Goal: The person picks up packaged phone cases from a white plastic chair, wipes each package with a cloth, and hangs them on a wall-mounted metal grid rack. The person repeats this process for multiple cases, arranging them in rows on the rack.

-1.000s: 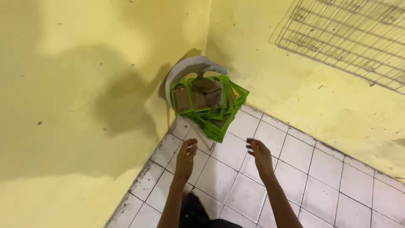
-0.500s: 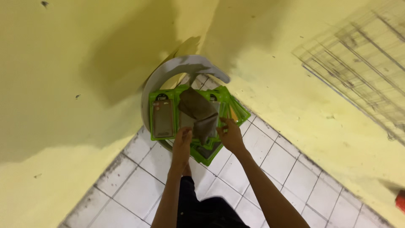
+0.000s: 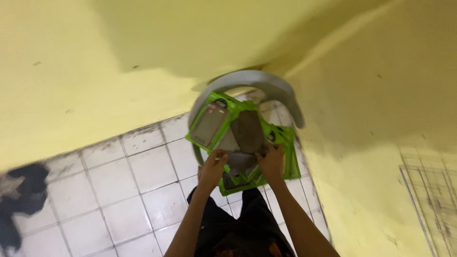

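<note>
Filling most of the view are two yellow walls [image 3: 95, 71] that meet in a corner, with a white tiled floor [image 3: 133, 190] below them. Pushed into that corner stands a grey plastic chair [image 3: 247, 81], its curved backrest toward the walls. A wire grid [image 3: 428, 200] leans low on the wall well to the right of the chair, and a dark heap [image 3: 21, 200] lies on the floor well to its left; the blur hides what the heap is.

On the chair seat lies a loose pile of green packs [image 3: 245, 143], flat cards with grey-brown inserts, fanned over one another and covering the seat. One pack at the pile's upper left [image 3: 209, 126] shows a long rounded grey shape under clear film. A darker grey piece [image 3: 247, 131] lies on top, near the middle.

Both arms reach from the bottom edge toward the chair, over dark trousers. The left hand [image 3: 212, 169] rests on the near left edge of the pile, fingers curled onto a pack. The right hand [image 3: 272, 163] rests on the near right part, fingers bent over the pack edges. Motion blur leaves it unclear whether either hand has a firm grip or only touches.
</note>
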